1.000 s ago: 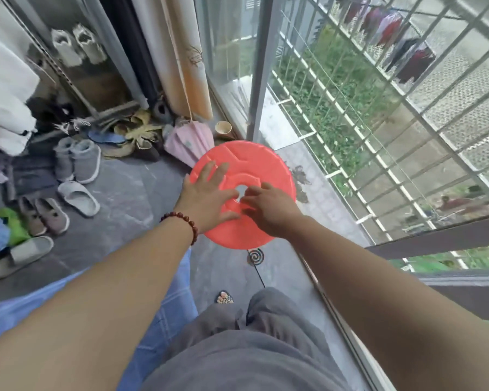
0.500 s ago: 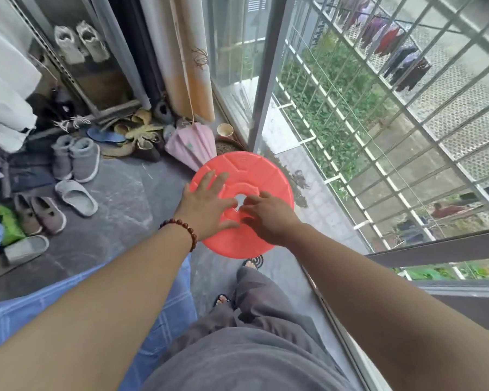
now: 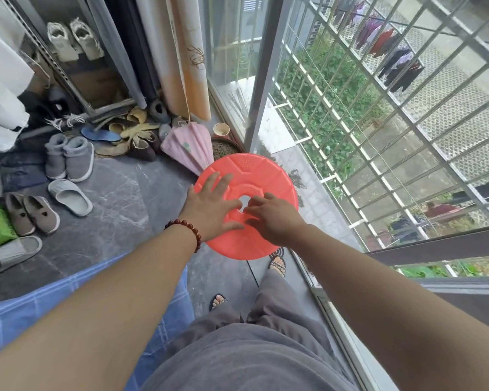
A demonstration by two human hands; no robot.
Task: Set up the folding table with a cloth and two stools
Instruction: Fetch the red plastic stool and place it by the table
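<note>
blue checked cloth (image 3: 54,300) lay nearest, left side, left hand (image 3: 209,208) pressed flat, fingers (image 3: 224,182) spread, on red round stool (image 3: 256,173) by the window frame (image 3: 261,80), right hand (image 3: 273,220) had fingers bent at its centre hole (image 3: 245,199), couldn't tell if gripping, pink umbrella (image 3: 187,148) and shoes (image 3: 78,160) lay beyond

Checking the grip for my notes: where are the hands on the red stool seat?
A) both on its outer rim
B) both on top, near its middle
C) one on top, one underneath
B: the left hand lies flat on top of the red stool seat, and the right hand rests on top beside it, fingertips near the middle.
</note>
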